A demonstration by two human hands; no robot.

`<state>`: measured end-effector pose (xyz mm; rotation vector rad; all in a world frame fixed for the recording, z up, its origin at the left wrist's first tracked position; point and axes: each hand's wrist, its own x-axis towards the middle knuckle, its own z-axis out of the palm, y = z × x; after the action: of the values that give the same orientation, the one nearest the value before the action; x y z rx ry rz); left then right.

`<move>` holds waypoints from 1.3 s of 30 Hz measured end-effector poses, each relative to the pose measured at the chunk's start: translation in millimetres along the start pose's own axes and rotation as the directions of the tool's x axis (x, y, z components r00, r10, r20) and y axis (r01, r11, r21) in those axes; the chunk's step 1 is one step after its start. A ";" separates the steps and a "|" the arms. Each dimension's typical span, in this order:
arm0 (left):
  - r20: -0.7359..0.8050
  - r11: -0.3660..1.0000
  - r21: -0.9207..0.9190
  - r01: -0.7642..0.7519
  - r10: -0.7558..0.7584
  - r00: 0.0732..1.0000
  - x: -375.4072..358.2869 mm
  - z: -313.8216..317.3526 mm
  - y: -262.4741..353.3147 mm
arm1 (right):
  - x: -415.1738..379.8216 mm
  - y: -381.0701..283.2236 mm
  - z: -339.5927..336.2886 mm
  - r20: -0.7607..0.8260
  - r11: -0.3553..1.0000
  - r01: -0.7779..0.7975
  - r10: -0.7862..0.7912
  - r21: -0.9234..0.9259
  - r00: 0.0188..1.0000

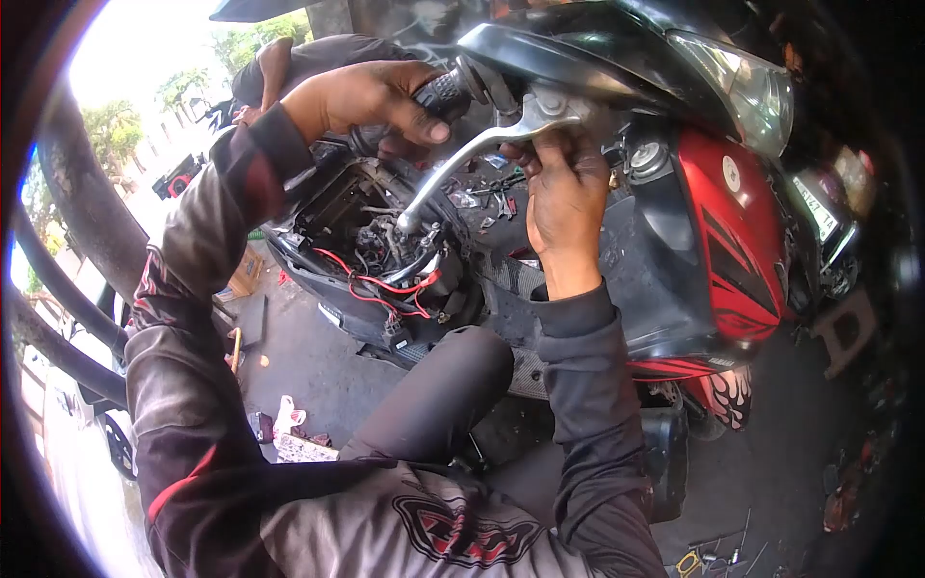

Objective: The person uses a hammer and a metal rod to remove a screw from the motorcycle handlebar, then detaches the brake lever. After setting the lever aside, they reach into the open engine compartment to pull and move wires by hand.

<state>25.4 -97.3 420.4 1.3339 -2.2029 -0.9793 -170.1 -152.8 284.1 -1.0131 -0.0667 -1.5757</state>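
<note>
My left hand (371,101) is closed round the black rubber handlebar grip (445,96) of a scooter, its thumb along the near side. A silver brake lever (472,146) curves down from its pivot below the dark handlebar cover (568,72). Under that pivot, my right hand (568,188) is raised with its fingers bent together, the tips touching the lever's mount. Whatever those fingertips pinch is hidden. Below both hands, the scooter's opened body (385,241) exposes wiring, including a red cable (371,281).
A red and black front panel (727,231) and headlight (742,87) stand at right. Another person's arm (275,72) shows at upper left. Several tools (718,557) lie on the floor at lower right. A cardboard box (246,275) sits at left.
</note>
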 end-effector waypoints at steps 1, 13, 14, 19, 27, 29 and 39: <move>0.012 1.000 -0.009 0.003 -0.002 1.000 0.8 -0.9 0.1 | 1.1 0.8 -0.1 -0.005 1.000 -0.007 0.007 -0.009 1.000; -0.492 0.422 0.860 0.287 0.533 0.688 0.6 41.5 -23.0 | 6.6 13.3 -3.1 0.021 1.000 -0.022 0.022 0.007 1.000; -0.394 0.428 0.889 0.160 0.539 0.745 1.9 33.4 -25.2 | 7.2 10.3 -1.3 0.000 1.000 -0.013 0.013 0.007 1.000; -0.234 0.918 0.359 0.171 -0.089 0.968 -4.7 22.2 38.7 | 5.5 10.1 -2.6 0.011 0.997 0.023 -0.024 0.070 1.000; -0.329 0.778 0.596 0.200 0.009 0.944 -5.6 33.3 43.0 | 10.7 19.3 -12.4 0.056 0.999 0.009 -0.012 0.050 0.998; -0.262 0.776 0.631 0.020 0.188 0.947 -1.6 39.4 17.0 | 11.3 22.5 -13.9 0.054 0.998 -0.001 -0.003 0.067 0.999; -0.329 0.587 0.806 0.079 0.332 0.884 -5.0 40.7 26.2 | 3.3 19.1 -2.5 0.049 0.985 -0.024 0.016 0.169 0.999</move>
<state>-14.0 -70.1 411.9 1.4805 -2.3540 0.4995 -155.4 -162.4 275.5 -0.9151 -0.2191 -1.5003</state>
